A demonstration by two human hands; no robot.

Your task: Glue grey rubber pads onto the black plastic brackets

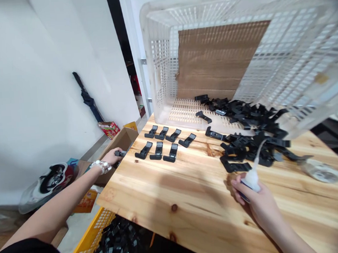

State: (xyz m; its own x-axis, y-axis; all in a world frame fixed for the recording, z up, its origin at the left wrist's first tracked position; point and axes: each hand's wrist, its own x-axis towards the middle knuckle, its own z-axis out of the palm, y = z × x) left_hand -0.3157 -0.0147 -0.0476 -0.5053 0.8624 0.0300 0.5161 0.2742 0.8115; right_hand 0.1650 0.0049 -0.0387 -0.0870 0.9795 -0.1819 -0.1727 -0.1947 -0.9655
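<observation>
My left hand (111, 157) reaches past the table's left edge, above an open cardboard box, its fingers closed on small black plastic clips (119, 153); how many is hard to make out. In my right hand (256, 197) is a white glue bottle (252, 179) with a long thin nozzle pointing up and a dark band partly covered by my fingers. Several black clips (157, 151) lie spaced in two rows on the wooden table (191, 190). Beyond the bottle sits a loose pile of black clips (245, 148).
A white plastic basket (159, 65) lies on its side at the back, with a cardboard sheet (222, 61) and more black pieces inside. A roll of clear tape (321, 171) is at right. Below left stand the cardboard box (126, 139) and a yellow crate (86, 242) of black parts.
</observation>
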